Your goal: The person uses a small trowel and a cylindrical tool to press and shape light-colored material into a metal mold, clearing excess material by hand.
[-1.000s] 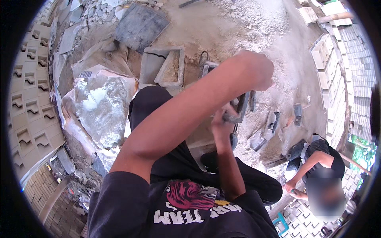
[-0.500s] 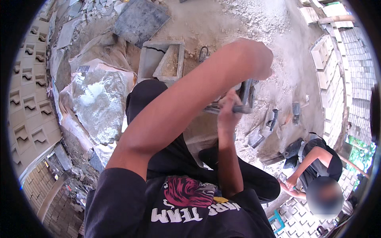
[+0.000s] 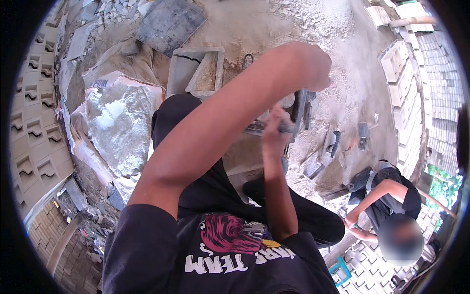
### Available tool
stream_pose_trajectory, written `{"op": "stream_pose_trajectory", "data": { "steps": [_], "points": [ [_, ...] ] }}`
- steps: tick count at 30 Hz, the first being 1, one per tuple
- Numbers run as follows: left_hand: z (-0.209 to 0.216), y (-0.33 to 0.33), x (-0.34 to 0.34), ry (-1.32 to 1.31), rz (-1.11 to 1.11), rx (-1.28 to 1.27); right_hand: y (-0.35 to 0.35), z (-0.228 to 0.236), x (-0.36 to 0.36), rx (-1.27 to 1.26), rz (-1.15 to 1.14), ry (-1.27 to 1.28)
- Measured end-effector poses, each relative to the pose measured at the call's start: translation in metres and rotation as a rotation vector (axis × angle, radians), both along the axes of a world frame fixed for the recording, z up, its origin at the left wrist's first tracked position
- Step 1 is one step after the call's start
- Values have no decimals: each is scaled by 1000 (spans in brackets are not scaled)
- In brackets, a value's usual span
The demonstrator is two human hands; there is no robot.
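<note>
My left arm reaches across to the upper right, and my left hand (image 3: 317,68) is bent down above a dark metal frame (image 3: 300,110). Its fingers are turned away and hidden. Closer to me, my right hand (image 3: 274,132) is closed around a short dark bar (image 3: 288,128), smeared by motion. The bar sticks out on the right of the fist, beside the frame's near side. Part of a pale round piece (image 3: 288,101) shows between my left forearm and the frame. My left forearm covers much of the frame.
Left lie an opened sack of pale powder (image 3: 117,127) and a grey box (image 3: 172,81) holding powder. A dark square slab (image 3: 171,24) lies beyond. Trowel-like tools (image 3: 328,152) rest on the dusty ground, right. A co-worker (image 3: 391,191) crouches lower right. Patterned blocks (image 3: 34,127) line the left.
The whole view has shifted slightly. My right hand has moved a little up and left, and less of the bar shows beyond the fist. My left hand stays over the frame.
</note>
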State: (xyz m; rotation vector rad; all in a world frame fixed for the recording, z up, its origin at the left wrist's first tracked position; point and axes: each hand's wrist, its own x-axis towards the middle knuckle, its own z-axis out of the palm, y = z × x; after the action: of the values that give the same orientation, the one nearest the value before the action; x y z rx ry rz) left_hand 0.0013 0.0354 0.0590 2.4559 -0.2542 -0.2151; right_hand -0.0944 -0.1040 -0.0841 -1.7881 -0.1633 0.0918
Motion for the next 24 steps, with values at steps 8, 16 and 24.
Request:
{"op": "stream_pose_trajectory", "data": {
  "steps": [8,16,24],
  "points": [
    [6,-2,-5,53,2,24,-16,-6,-12,-32,-71,-87],
    [3,-4,-1,47,-17,25,-20,8,-6,59,-121,45],
    [3,-4,-3,27,-25,29,-15,3,-7,166,-117,76]
  ]
}}
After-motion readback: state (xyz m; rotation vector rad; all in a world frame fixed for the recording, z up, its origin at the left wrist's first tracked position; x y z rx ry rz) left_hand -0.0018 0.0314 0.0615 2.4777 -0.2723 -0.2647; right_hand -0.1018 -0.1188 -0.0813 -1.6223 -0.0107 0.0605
